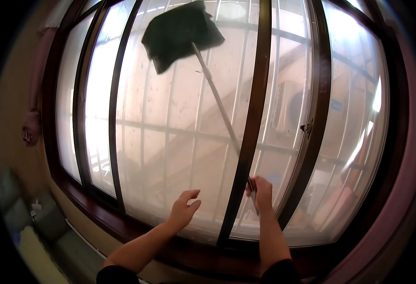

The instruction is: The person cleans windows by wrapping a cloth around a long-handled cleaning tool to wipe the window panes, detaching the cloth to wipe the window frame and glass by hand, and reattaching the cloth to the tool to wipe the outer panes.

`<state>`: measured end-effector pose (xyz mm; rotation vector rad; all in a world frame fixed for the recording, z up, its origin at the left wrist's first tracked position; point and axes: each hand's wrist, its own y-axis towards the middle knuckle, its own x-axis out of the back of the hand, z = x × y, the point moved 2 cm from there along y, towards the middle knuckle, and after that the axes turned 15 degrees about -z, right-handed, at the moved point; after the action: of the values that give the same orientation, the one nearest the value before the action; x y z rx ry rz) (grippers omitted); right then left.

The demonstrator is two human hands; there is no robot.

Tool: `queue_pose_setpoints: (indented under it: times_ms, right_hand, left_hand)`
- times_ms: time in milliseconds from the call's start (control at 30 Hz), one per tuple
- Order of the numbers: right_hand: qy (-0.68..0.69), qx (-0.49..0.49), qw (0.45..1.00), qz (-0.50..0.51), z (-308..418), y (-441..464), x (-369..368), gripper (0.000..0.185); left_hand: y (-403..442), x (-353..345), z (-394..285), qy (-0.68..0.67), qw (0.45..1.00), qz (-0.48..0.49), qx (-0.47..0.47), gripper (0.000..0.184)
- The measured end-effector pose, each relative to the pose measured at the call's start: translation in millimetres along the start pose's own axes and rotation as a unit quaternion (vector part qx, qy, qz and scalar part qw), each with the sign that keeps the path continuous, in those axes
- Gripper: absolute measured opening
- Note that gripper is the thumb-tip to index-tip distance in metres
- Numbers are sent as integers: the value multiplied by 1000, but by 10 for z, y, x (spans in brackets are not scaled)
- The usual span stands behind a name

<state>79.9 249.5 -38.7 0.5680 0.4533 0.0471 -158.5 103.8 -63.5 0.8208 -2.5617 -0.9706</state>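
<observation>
My right hand (261, 193) is wrapped round the lower end of a long-handled window mop (217, 97). Its pale pole slants up and to the left across the window. At the top, a dark green cloth head (179, 35) lies over the upper part of the middle glass pane (170, 156); whether it presses on the glass I cannot tell. My left hand (186, 208) is raised before the lower part of that pane, thumb and fingers apart, with nothing in it.
Dark wooden frames (255, 94) divide the window, and a latch (306, 128) sits on the right one. Bars show behind the glass. Pink curtains (36, 80) hang at both sides, the left one bunched. At lower left stands a grey-green sofa (70, 251) with a yellowish cloth (35, 251).
</observation>
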Motion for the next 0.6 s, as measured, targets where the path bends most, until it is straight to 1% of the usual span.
queue_pose_setpoints:
  times_ms: [67, 133, 200, 267, 333, 367, 433, 500, 533, 567, 600]
  right_hand:
    - [26, -7, 1000, 12, 218, 249, -270, 34]
    - [65, 61, 996, 5, 347, 583, -510, 29]
    - [65, 21, 998, 12, 665, 823, -772, 34]
    - [118, -7, 992, 34, 1048, 906, -1046, 45]
    - [95, -24, 991, 90, 1282, 961, -1213, 57]
    - [94, -21, 991, 89, 1365, 980, -1268, 57]
    - [86, -59, 988, 117, 1456, 1001, -1382, 69]
    - [81, -60, 989, 108, 1487, 1025, -1409, 72]
    - [79, -66, 989, 102, 1482, 1026, -1403, 75]
    - [76, -63, 990, 98, 1465, 1007, -1390, 73]
    - [74, -63, 990, 100, 1416, 984, -1374, 73]
  left_hand:
    - [47, 103, -13, 3, 1000, -12, -16, 35]
    - [91, 213, -26, 5, 999, -26, -28, 35]
    - [124, 329, -26, 8, 999, -44, -21, 35]
    - [148, 412, 11, 11, 999, -50, -18, 35]
    - [176, 483, 27, -1, 998, -66, -22, 36]
    - [188, 510, 62, -2, 997, -73, -20, 36]
    - [220, 572, 127, -2, 998, -67, -16, 36]
    - [256, 567, 192, -2, 998, -56, -12, 37]
    - [269, 566, 234, -10, 999, -52, 8, 37]
    - [268, 563, 257, -18, 998, -52, 29, 37]
    - [253, 560, 250, -20, 998, -54, 29, 37]
